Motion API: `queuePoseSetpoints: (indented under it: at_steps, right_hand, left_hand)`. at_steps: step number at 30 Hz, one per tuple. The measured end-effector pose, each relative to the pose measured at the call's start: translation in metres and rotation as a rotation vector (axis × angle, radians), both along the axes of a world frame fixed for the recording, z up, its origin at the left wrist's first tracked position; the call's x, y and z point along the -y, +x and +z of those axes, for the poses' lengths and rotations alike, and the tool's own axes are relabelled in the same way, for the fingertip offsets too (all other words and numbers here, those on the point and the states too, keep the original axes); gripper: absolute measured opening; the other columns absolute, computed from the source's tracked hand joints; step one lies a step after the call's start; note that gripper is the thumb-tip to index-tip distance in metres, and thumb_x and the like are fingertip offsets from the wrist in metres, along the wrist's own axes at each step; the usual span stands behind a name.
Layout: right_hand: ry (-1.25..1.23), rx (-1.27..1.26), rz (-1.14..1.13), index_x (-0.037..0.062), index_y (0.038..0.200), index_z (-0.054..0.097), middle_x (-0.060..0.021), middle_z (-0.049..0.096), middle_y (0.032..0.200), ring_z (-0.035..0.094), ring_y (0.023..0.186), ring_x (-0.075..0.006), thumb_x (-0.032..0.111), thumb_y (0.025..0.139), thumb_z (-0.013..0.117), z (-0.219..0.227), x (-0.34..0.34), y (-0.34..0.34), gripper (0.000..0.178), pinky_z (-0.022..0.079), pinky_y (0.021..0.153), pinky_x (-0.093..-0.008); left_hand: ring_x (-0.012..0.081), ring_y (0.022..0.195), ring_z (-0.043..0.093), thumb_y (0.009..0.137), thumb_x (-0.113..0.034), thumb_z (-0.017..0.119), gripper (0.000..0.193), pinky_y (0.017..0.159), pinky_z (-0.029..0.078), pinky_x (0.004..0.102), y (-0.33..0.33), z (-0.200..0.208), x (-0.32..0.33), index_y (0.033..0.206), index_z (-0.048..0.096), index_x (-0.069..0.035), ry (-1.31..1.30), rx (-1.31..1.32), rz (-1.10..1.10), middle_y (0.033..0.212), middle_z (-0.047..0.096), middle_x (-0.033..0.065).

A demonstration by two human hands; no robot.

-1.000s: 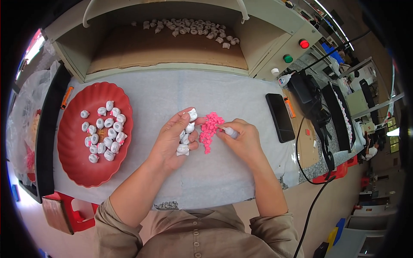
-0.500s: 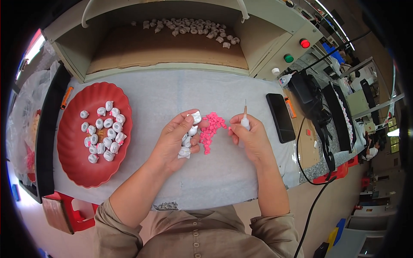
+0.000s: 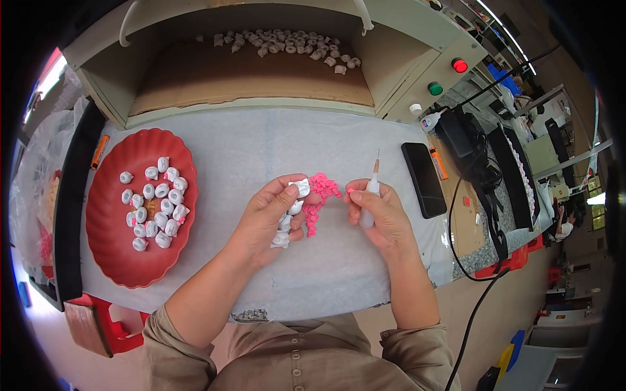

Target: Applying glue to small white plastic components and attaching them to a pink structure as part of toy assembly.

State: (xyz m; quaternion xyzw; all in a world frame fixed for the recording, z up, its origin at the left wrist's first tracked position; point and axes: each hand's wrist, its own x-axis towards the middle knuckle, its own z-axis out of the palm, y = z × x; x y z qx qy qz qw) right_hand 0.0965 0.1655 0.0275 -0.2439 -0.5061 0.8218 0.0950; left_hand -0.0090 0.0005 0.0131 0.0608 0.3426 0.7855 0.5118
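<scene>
My left hand (image 3: 256, 225) is closed around several small white pieces (image 3: 284, 223), one of them pinched at the top between thumb and forefinger. To its right, my right hand (image 3: 390, 221) grips a small white squeeze bottle with a thin needle tip (image 3: 372, 188), the needle pointing up. The same hand's thumb and forefinger pinch a tiny pink piece (image 3: 351, 190). Between and just beyond my hands lies a heap of small pink pieces (image 3: 314, 210) on the white table covering. The two hands are apart.
At the left, a red scalloped bowl (image 3: 134, 272) holds several white pieces (image 3: 162, 191). Ahead, an open box-like cabinet (image 3: 251, 81) has many more inside. On the right are a black phone (image 3: 424, 179), an orange marker-like stick (image 3: 438, 163) and a black cable (image 3: 454, 228).
My left hand has moved slightly right with the white pieces. In my right hand, the bottle now shows more of its body, and the pinched pink piece sits slightly higher.
</scene>
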Motion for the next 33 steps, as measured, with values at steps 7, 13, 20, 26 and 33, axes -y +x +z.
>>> queuePoseSetpoints:
  at_steps: [7, 13, 20, 26, 33]
  right_hand:
    - [0.157, -0.054, -0.026, 0.0010, 0.084, 0.059, -0.0081, 0.058, 0.070, 0.050, 0.052, -0.0109, 0.006, 0.074, 0.062, -0.006, 0.002, 0.002, 0.011, 0.040, 0.047, -0.0241]
    - [0.200, -0.003, -0.035, 0.0012, 0.084, 0.060, -0.0079, 0.058, 0.068, 0.053, 0.051, -0.0121, 0.009, 0.076, 0.061, 0.002, 0.008, 0.001, 0.011, 0.042, 0.048, -0.0246]
    - [0.019, 0.000, 0.076, 0.0017, 0.083, 0.057, -0.0083, 0.058, 0.068, 0.055, 0.052, -0.0127, 0.014, 0.078, 0.061, -0.002, 0.004, 0.002, 0.014, 0.045, 0.050, -0.0251]
    - [0.174, 0.041, 0.121, 0.0028, 0.081, 0.057, -0.0054, 0.056, 0.067, 0.052, 0.054, -0.0115, 0.015, 0.077, 0.062, -0.004, 0.005, 0.003, 0.014, 0.042, 0.051, -0.0247]
    - [-0.055, 0.006, 0.035, 0.0035, 0.079, 0.057, -0.0046, 0.056, 0.069, 0.051, 0.055, -0.0123, 0.012, 0.076, 0.063, -0.005, 0.012, -0.001, 0.011, 0.042, 0.050, -0.0275]
  left_hand:
    - [0.0077, 0.054, 0.043, 0.088, -0.019, 0.047, 0.023, 0.045, 0.038, 0.0218, 0.001, -0.002, -0.001, 0.108, 0.047, -0.006, -0.003, -0.050, -0.017, 0.089, 0.058, 0.0101]
    - [0.0081, 0.053, 0.043, 0.086, -0.020, 0.049, 0.025, 0.043, 0.037, 0.0210, 0.004, 0.000, -0.002, 0.107, 0.047, -0.007, -0.039, -0.115, -0.038, 0.089, 0.058, 0.0102]
    - [0.0082, 0.053, 0.043, 0.086, -0.021, 0.049, 0.026, 0.043, 0.038, 0.0213, 0.004, -0.001, -0.002, 0.108, 0.046, -0.007, -0.043, -0.118, -0.036, 0.090, 0.058, 0.0106]
    - [0.0085, 0.053, 0.044, 0.086, -0.021, 0.050, 0.026, 0.043, 0.038, 0.0216, 0.002, 0.000, -0.002, 0.108, 0.046, -0.006, -0.038, -0.109, -0.026, 0.090, 0.058, 0.0109]
    - [0.0071, 0.052, 0.042, 0.088, -0.017, 0.046, 0.024, 0.045, 0.039, 0.0205, 0.008, -0.004, -0.004, 0.109, 0.045, -0.005, -0.069, -0.205, -0.051, 0.089, 0.058, 0.0091]
